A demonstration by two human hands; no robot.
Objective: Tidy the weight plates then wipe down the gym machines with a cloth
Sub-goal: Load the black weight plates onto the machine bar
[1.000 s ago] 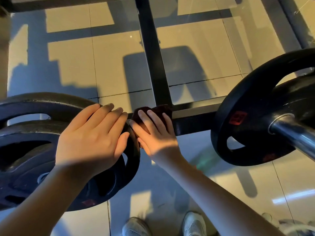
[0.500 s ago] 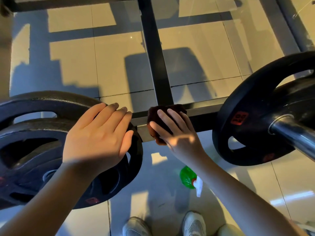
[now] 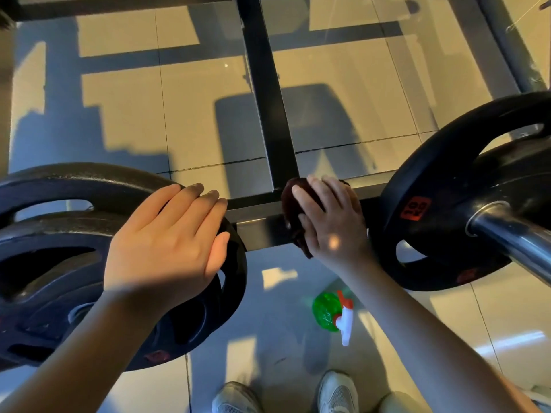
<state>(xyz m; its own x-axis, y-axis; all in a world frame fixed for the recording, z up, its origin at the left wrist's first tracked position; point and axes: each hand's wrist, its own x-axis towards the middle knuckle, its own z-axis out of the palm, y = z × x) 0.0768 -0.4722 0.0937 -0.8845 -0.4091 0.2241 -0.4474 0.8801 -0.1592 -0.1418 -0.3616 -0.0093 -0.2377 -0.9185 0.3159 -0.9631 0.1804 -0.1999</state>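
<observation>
Cloth has moved right along the bar, so the wipe is progressing.
My right hand (image 3: pixel 334 231) presses the dark cloth (image 3: pixel 293 201) flat-fingered on the frame crossbar (image 3: pixel 259 234), near the right weight plate (image 3: pixel 447 189); my left hand (image 3: pixel 167 242) rests flat on the left weight plate (image 3: pixel 74 186), gripping nothing.

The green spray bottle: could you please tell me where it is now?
In the head view, the green spray bottle is on the floor at lower centre, beside the right forearm, between the shoes and the black frame bar.

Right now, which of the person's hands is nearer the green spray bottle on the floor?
Right. The right hand, pressing the dark cloth on the frame bar, is almost above the green spray bottle; the left hand rests on the weight plates, off to its left.
</observation>
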